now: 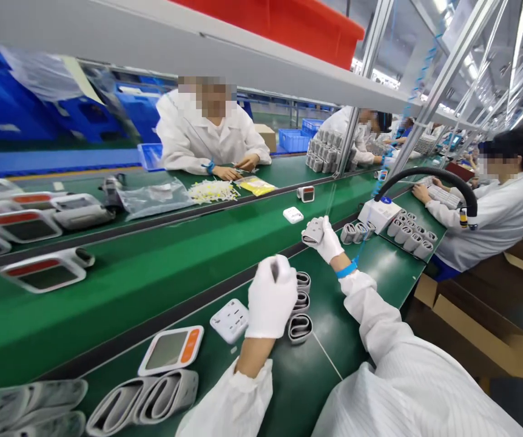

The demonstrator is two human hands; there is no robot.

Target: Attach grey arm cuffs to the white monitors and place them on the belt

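My left hand [270, 300], in a white glove, is closed over the dark green bench around a rolled grey cuff [276, 271], mostly hidden by the fingers. Further off, my gloved right hand [328, 241] grips another rolled grey cuff [312, 231] near the bench's far edge. A blue band [347, 269] circles that wrist. Several rolled cuffs [300, 328] stand in a row just right of my left hand. To its left lie a white plastic casing [229, 320] with slots and a white monitor [171, 350] with a grey screen and orange panel.
Rolled cuffs [165, 397] sit at the near left. A green conveyor [120, 303] carries a monitor with a cuff [45, 271] and a white casing [293, 215]. A white box [378, 213] stands right, below a black flexible hose [434, 172]. Co-workers sit opposite and at right.
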